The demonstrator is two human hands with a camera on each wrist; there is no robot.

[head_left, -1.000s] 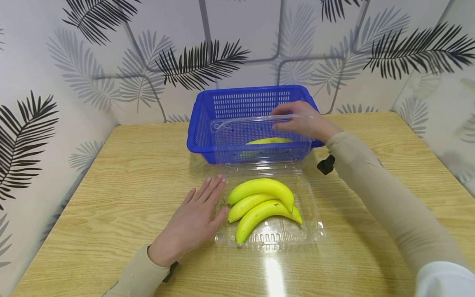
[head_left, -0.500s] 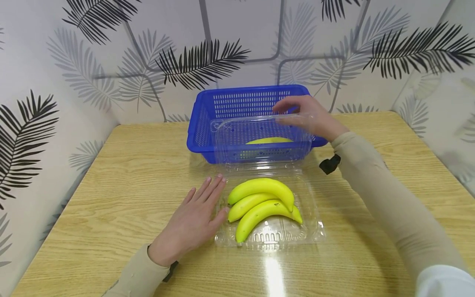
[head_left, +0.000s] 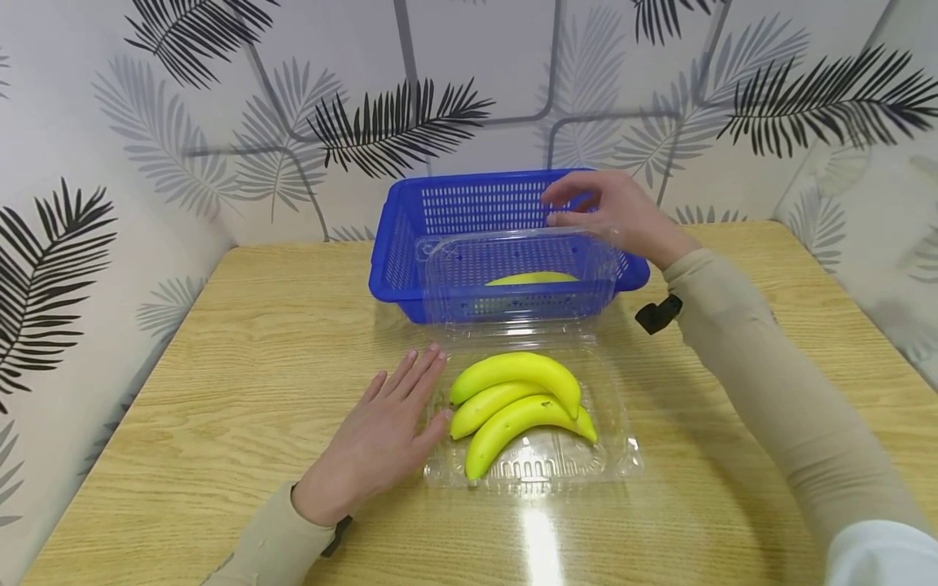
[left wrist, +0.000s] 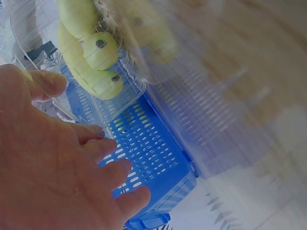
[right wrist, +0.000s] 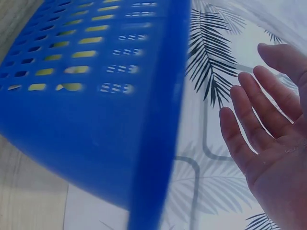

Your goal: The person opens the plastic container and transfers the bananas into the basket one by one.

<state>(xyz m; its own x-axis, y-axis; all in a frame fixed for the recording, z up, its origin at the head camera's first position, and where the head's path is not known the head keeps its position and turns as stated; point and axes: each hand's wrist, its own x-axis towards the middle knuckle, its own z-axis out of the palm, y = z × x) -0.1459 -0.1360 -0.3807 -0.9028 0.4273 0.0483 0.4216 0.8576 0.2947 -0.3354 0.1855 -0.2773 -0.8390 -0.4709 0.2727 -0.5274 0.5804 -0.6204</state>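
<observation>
A clear plastic clamshell box (head_left: 614,443) lies on the table with its lid (head_left: 449,264) raised toward the blue basket. Three yellow bananas (head_left: 516,373) are side by side in its base. My left hand (head_left: 377,439) is flat with straight fingers along the base's left edge, thumb near the bananas. Behind the lid, the blue basket (head_left: 401,244) holds a banana (head_left: 533,278), partly seen through the plastic. My right hand (head_left: 626,207) hovers over the basket's right end, fingers loosely bent around nothing. In the right wrist view its fingers (right wrist: 256,110) are apart beside the basket wall.
The wooden table (head_left: 278,325) meets a leaf-patterned wall (head_left: 498,73) just behind the basket. A dark strap piece (head_left: 657,314) hangs at the right wrist. Light glares on the table in front of the box.
My right hand has risen slightly and drifted right, over the basket's right end. The left hand, the box and the bananas have stayed in place.
</observation>
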